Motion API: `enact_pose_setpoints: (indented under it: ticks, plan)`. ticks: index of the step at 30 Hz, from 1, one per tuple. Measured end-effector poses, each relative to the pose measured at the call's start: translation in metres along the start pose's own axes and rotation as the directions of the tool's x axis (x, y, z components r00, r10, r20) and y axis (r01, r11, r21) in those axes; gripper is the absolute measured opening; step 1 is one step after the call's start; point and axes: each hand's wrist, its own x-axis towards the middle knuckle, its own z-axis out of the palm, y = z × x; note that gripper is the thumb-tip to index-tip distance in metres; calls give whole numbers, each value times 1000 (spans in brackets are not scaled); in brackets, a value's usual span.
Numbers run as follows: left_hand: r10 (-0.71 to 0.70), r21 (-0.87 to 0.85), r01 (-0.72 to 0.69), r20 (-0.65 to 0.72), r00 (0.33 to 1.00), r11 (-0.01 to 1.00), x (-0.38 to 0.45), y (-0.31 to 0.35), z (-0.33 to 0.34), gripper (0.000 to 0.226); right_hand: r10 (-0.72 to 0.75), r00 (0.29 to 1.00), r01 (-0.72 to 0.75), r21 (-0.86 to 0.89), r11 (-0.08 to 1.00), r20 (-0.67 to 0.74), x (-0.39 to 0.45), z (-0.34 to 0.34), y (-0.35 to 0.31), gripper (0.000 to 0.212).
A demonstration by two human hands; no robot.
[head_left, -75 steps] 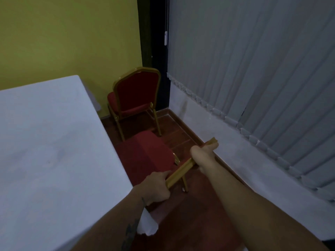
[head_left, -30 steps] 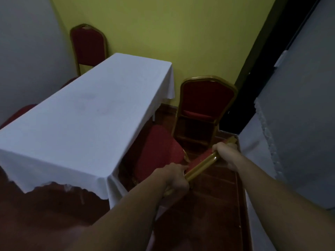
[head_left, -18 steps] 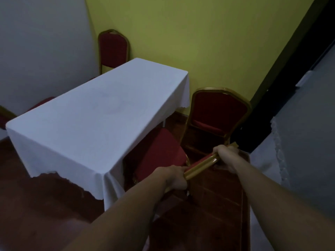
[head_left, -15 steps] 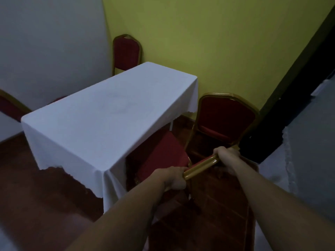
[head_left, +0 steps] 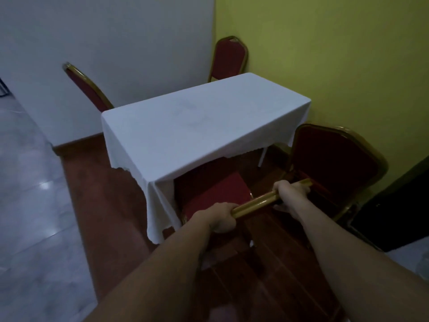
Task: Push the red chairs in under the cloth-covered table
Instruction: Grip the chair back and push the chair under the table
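A table with a white cloth (head_left: 197,126) stands in the room's corner. Right below me is a red chair (head_left: 216,191) with a gold frame; its seat reaches partly under the cloth's near edge. My left hand (head_left: 220,219) and my right hand (head_left: 290,191) both grip the gold top rail of its backrest. A second red chair (head_left: 334,168) stands at the right, close to the table's end. Two further red chairs stand beyond the table, one (head_left: 229,59) at the far corner and one (head_left: 88,89) at the left.
A yellow wall (head_left: 336,54) runs along the right and a pale wall (head_left: 104,43) along the back. The floor is dark wood (head_left: 102,182) near the table and pale tile (head_left: 27,205) at the left. A dark doorway (head_left: 399,217) opens at the right.
My view has swung left and pulled back, so the whole table and the left chair now show. Both hands keep their grip on the chair's top rail.
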Motion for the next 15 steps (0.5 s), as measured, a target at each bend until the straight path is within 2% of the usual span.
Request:
enact_pose_setpoints:
  ticks: [7, 15]
  plan:
    - [-42, -99, 35, -73, 996, 994, 11, 8, 7, 67, -6, 999, 7, -23, 1000, 37, 13, -7, -11, 69]
    - [-61, -166, 48, -75, 995, 985, 39, 20, 0, 72, -17, 996, 22, -56, 998, 91, 42, -6, -33, 68]
